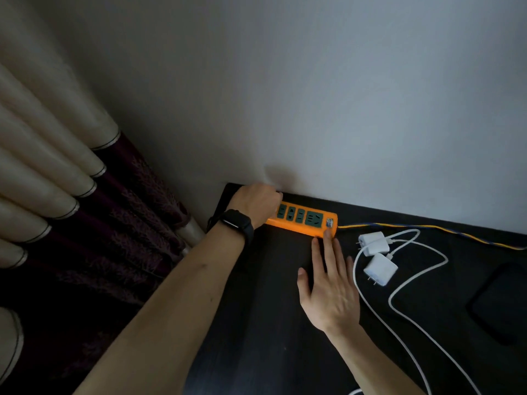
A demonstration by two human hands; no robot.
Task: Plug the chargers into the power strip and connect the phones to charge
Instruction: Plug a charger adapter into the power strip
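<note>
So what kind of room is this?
Probably a room at home, perhaps a bedroom: pleated curtains hang beside a plain wall, and a dark desk in the corner holds a power strip.

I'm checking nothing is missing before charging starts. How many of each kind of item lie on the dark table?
Power strip: 1
White chargers: 2
White cables: 2, as far as I can tell
Dark phone: 1 visible
Total: 6

Pleated curtain (71, 195) hangs beside black table (271, 323).
</note>
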